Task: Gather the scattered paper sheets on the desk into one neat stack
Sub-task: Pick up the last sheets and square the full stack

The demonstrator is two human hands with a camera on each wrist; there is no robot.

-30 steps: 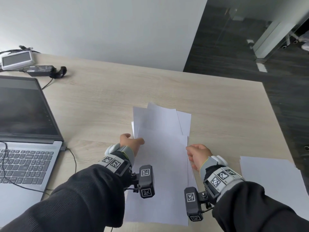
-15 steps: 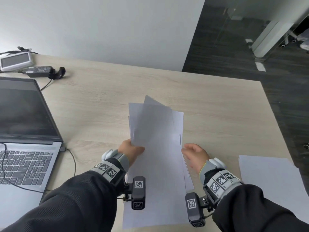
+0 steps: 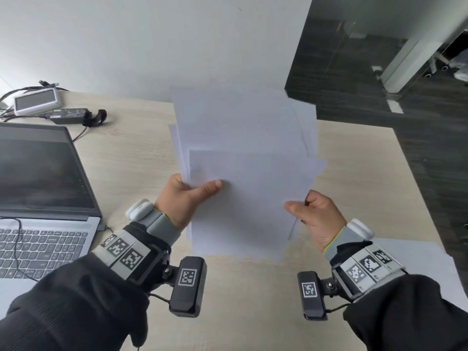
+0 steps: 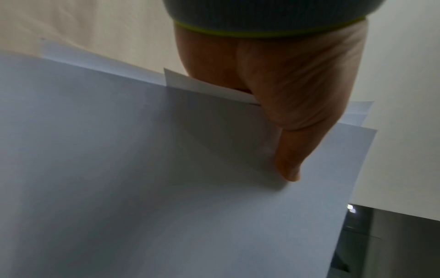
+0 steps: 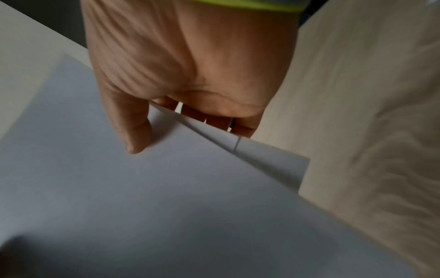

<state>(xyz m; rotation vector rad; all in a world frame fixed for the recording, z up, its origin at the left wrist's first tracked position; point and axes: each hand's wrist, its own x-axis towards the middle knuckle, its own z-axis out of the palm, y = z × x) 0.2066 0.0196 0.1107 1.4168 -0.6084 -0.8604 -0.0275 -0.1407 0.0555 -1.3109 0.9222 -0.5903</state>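
My left hand [image 3: 183, 198] and right hand [image 3: 317, 219] pinch several fanned paper sheets [image 3: 243, 158]; exact count unclear; one loose sheet [image 3: 428, 272] at 4 o'clock.

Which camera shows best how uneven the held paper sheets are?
The head view: the paper sheets show whole, edges fanned out between left hand and right hand. Each wrist view shows only one gripped side with a few offset corners.
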